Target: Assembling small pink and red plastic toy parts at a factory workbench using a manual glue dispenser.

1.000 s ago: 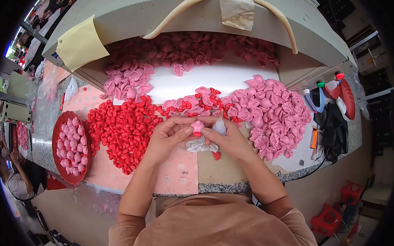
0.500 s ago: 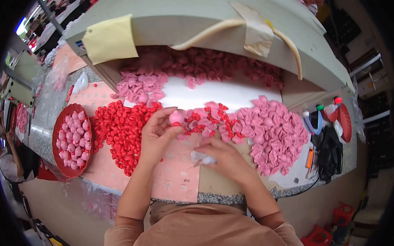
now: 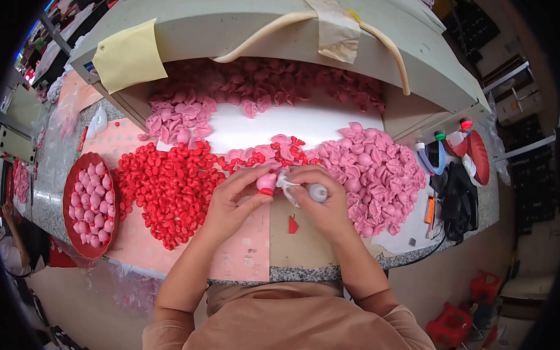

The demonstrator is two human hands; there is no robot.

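Note:
My left hand (image 3: pixel 233 200) pinches a small pink ball-shaped piece with a red base (image 3: pixel 267 183) between thumb and fingers. Closed beside it, my right hand (image 3: pixel 328 211) grips a small whitish bottle (image 3: pixel 318 193) wrapped at one end in a crumpled white tissue (image 3: pixel 287 183). The tissue meets or nearly meets the pink piece; exact contact is hard to see. Behind both hands lie mixed pink and red parts (image 3: pixel 279 151). A heap of small red parts (image 3: pixel 169 185) is left of my left hand, and a heap of pink cupped parts (image 3: pixel 378 171) is right of my right hand.
A red basket (image 3: pixel 74 234) of joined pink-and-red pieces stands at far left. A grey metal housing (image 3: pixel 238 28) arches over more pink parts at the back. A small red scrap (image 3: pixel 293 224) lies before my hands. An orange lighter (image 3: pixel 430 210) and black item (image 3: pixel 460 199) lie right.
My right hand has risen to the pink piece, bringing the tissue-wrapped bottle against or close to it. The left hand still holds the piece. The whole view has shifted slightly.

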